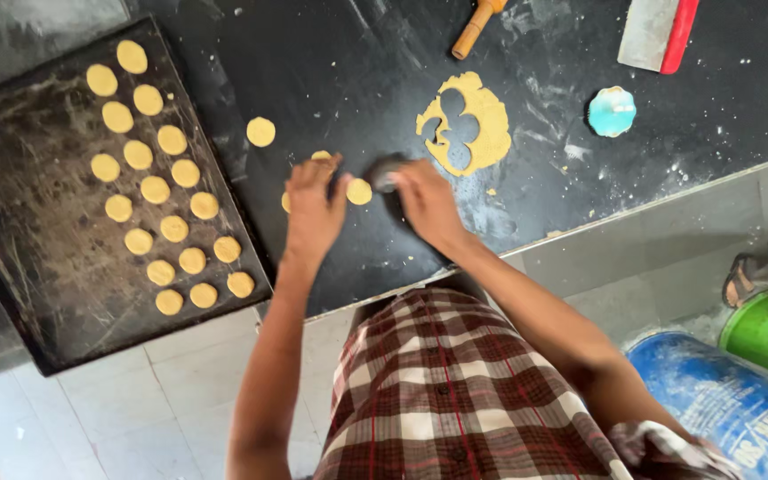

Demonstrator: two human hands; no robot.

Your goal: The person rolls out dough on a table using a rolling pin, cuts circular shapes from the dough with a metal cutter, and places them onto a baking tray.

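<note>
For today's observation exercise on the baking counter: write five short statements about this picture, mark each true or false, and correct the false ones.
1. The dark metal baking tray holds many round yellow dough discs. True.
2. The person's right hand rests on a dark round cutter. True.
3. The rolled yellow dough sheet is whole and uncut. False: it has round holes cut out of it.
4. The scalloped light-blue cutter is in the left hand. False: it lies alone on the black counter, far from that hand.
5. The wooden rolling-pin handle lies on the tray. False: it lies at the counter's far edge.
</note>
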